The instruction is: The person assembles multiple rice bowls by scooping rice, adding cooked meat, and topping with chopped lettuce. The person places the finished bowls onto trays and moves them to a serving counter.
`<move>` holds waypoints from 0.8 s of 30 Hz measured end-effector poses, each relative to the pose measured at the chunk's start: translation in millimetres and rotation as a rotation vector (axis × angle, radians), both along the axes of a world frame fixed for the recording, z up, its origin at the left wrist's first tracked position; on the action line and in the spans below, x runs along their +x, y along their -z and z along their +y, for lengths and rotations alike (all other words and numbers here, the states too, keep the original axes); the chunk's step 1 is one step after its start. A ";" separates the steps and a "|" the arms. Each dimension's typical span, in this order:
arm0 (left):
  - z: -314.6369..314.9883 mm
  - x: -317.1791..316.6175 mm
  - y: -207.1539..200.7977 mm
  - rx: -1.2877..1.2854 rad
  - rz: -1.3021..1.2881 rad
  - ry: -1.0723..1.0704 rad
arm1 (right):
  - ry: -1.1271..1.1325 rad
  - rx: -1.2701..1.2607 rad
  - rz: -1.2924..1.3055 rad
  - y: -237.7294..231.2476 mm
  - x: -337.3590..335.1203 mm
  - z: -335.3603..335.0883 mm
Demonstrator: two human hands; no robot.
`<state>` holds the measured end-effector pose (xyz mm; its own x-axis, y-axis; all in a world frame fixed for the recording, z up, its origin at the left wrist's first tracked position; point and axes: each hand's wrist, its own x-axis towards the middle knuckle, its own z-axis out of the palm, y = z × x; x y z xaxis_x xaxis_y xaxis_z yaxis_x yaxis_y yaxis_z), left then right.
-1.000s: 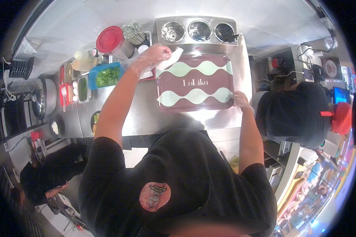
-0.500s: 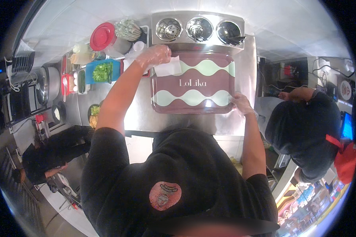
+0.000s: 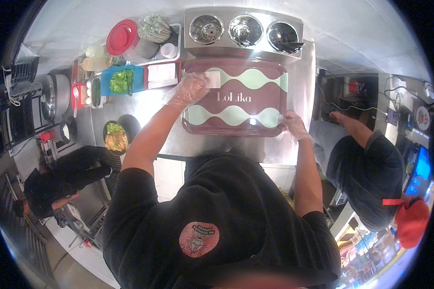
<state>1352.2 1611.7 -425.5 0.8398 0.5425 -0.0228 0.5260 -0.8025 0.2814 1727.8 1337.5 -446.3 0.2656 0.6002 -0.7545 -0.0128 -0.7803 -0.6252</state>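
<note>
A maroon serving tray (image 3: pixel 248 108) with pale green wavy bands lies flat on the steel counter in front of me. My left hand (image 3: pixel 193 88), in a clear plastic glove, is closed on a white paper napkin (image 3: pixel 214 79) at the tray's upper left. The napkin's free end reaches over the tray's surface. At the tray's right edge, my gloved right hand (image 3: pixel 295 126) grips the rim near the lower corner. More white napkins (image 3: pixel 161 73) lie in a dark red holder just left of the tray.
A steel holder with three round cups (image 3: pixel 245 32), one with dark utensils, stands behind the tray. To the left are a blue container of lettuce (image 3: pixel 122 81), a red-lidded container (image 3: pixel 122 37) and a dark food bowl (image 3: pixel 115 138). Co-workers stand at right (image 3: pixel 364 168) and far left (image 3: pixel 48 190).
My left hand has moved toward me, bringing the napkin lower across the tray's left side and uncovering the napkin holder. The right hand stays on the rim. The right co-worker has shifted.
</note>
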 end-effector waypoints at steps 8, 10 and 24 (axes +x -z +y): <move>26.4 5.4 -6.7 -0.013 0.214 -0.009 | -0.311 0.017 -0.337 -12.5 12.6 -0.9; 23.1 -1.0 -40.0 -0.102 -0.012 -0.073 | -0.389 0.030 -0.530 -39.5 31.7 10.6; 121.4 222.1 -133.2 -0.407 0.453 -0.308 | -0.888 0.119 -1.040 -131.0 -0.9 319.5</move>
